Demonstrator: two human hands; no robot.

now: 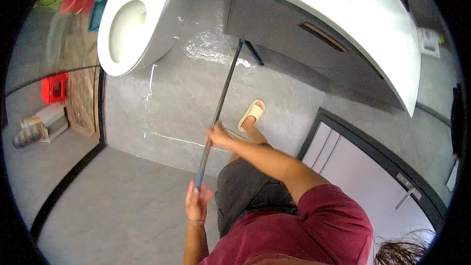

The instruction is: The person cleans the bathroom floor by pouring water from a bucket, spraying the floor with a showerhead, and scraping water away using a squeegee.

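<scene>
Head view: where's our long, grey, blue-ended pole (226, 84)?

Right hand (220, 135) grasps it; left hand (197, 205) has fingers extended at its blue end. Our black blade (254, 53)'s beside the clear puddle (208, 46).

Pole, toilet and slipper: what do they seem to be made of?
Pole: probably metal, perhaps painted; its thin, straight grey shaft has a dull sheen.
Toilet: likely glazed ceramic, white, smooth and glossy.
Slipper: perhaps foam or rubber; its thick, pale-yellow body looks matte.
</scene>
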